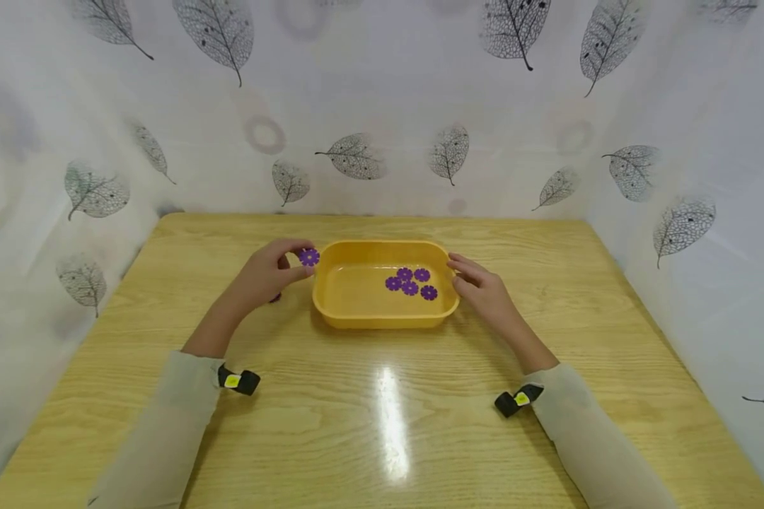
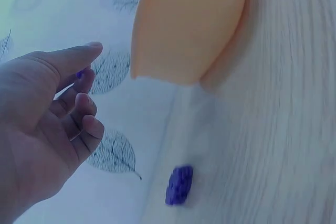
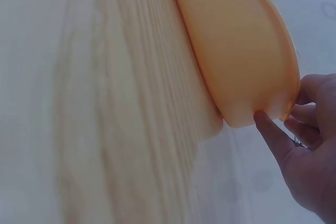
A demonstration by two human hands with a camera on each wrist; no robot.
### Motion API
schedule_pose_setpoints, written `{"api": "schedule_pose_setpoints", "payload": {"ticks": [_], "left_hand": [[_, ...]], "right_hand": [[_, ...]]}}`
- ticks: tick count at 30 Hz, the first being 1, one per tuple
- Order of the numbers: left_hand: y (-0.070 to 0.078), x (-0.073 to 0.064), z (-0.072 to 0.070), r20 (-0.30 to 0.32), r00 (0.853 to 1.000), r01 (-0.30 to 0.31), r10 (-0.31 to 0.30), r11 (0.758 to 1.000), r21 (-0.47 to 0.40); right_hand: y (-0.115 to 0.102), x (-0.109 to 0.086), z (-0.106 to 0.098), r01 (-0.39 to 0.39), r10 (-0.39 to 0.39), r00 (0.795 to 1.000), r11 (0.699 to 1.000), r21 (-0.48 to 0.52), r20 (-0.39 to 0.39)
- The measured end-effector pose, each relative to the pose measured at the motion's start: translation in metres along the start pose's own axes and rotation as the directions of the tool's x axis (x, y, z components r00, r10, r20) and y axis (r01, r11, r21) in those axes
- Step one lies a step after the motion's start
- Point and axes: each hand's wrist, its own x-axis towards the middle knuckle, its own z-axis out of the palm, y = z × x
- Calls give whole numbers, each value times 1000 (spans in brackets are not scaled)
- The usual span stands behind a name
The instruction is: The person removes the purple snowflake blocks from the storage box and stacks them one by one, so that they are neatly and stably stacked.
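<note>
My left hand (image 1: 269,274) pinches a purple flower-shaped plastic disc (image 1: 309,257) between thumb and fingers, just off the left rim of a yellow plastic basin (image 1: 382,322). In the left wrist view most of that disc hides behind the fingers. Below the hand, a purple notched piece (image 2: 179,185) lies on the table, mostly covered by the hand in the head view. Several purple flower discs (image 1: 410,288) are grouped on the basin floor, right of its middle. My right hand (image 1: 487,293) holds the basin's right end, thumb against the outer wall and fingers at the rim.
The basin stands on a light wood table (image 1: 331,417). A white curtain (image 1: 382,92) with printed leaves hangs behind the table and along both sides. Each sleeve cuff carries a black wrist camera (image 1: 248,382).
</note>
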Motion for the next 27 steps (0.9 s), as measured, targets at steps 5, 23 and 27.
{"api": "schedule_pose_setpoints", "payload": {"ticks": [5,23,27], "left_hand": [[-15,-13,-14,-10,998,55,-55,998,32],[-59,-36,-30,85,981,165,-173,982,91],[-66,-35,-28,114,980,155,-163,985,78]], "right_hand": [[2,-1,0,-4,4,1000,1000,0,10],[-6,0,-6,-90,90,996,996,-17,11],[-7,0,-6,-93,93,996,995,-19,10]]}}
